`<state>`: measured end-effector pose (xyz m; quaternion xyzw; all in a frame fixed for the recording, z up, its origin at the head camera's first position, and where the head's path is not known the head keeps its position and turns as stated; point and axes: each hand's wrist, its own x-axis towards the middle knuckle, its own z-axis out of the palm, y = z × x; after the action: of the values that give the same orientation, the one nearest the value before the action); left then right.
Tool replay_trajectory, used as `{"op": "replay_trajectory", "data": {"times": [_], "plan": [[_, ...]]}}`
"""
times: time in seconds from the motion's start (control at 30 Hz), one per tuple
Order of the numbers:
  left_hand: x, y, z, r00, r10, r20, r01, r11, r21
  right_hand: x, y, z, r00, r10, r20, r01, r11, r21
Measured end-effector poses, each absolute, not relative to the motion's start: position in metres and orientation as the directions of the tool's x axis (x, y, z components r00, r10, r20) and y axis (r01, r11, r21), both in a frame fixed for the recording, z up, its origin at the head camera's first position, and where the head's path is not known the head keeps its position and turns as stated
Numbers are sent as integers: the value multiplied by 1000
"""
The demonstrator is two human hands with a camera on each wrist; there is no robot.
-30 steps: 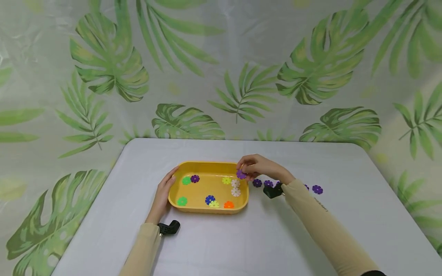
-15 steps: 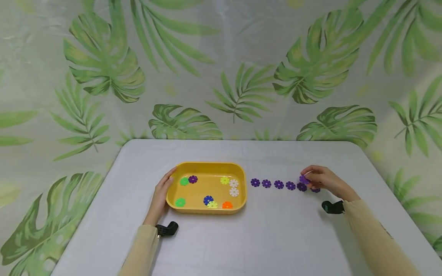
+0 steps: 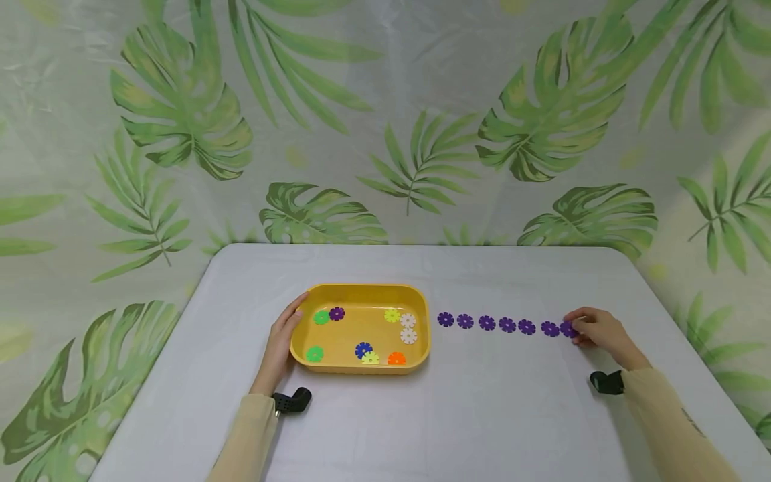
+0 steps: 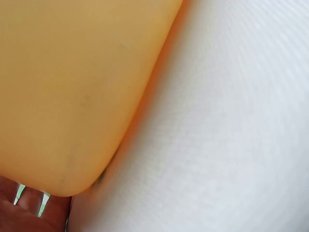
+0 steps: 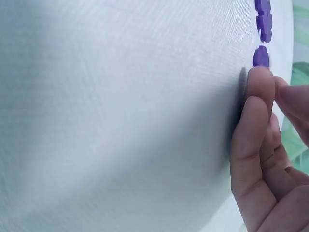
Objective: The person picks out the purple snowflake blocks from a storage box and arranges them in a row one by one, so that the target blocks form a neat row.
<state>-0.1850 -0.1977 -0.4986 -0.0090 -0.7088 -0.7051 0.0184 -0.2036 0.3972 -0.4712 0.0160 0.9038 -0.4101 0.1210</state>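
Observation:
In the head view, my right hand [image 3: 602, 333] pinches a purple snowflake disc [image 3: 567, 329] low at the table, at the right end of a row of purple snowflake discs [image 3: 486, 323]. Up close in the right wrist view, fingertips [image 5: 260, 79] mostly hide that piece, and purple discs of the row [image 5: 263, 21] stretch beyond them. My left hand [image 3: 281, 345] holds the left end of a yellow tray [image 3: 361, 369], its thumb near the rim. In the left wrist view, fingers [image 4: 31, 199] show behind the tray's wall [image 4: 82, 92].
Inside the tray lie green discs [image 3: 314, 354], a purple one [image 3: 336, 313], yellow ones [image 3: 392, 315], white ones [image 3: 408, 336], a blue one [image 3: 363, 350] and an orange one [image 3: 396, 359]. A leaf-patterned curtain [image 3: 415, 167] stands behind the white table [image 3: 482, 415].
My right hand has travelled right from the tray's right side with a purple disc and lowered it to the end of the row. The left hand stays at the tray.

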Motion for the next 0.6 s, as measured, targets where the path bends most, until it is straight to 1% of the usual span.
{"op": "replay_trajectory", "data": {"times": [0.13, 0.23, 0.4, 0.6], "plan": [[-185, -198, -499, -999, -21, 30, 30, -6, 1000, -208, 388, -465, -979, -55, -195, 97, 718, -689], [-185, -198, -499, -999, -25, 24, 24, -13, 1000, -212, 374, -458, -984, -66, -164, 72, 698, -713], [-185, -197, -498, -999, -21, 25, 25, -1, 1000, -220, 333, -445, -975, -166, -144, 16, 598, -801], [-184, -197, -497, -1000, -17, 24, 25, -12, 1000, -237, 264, -429, -936, -323, -141, -17, 439, -898]]}}
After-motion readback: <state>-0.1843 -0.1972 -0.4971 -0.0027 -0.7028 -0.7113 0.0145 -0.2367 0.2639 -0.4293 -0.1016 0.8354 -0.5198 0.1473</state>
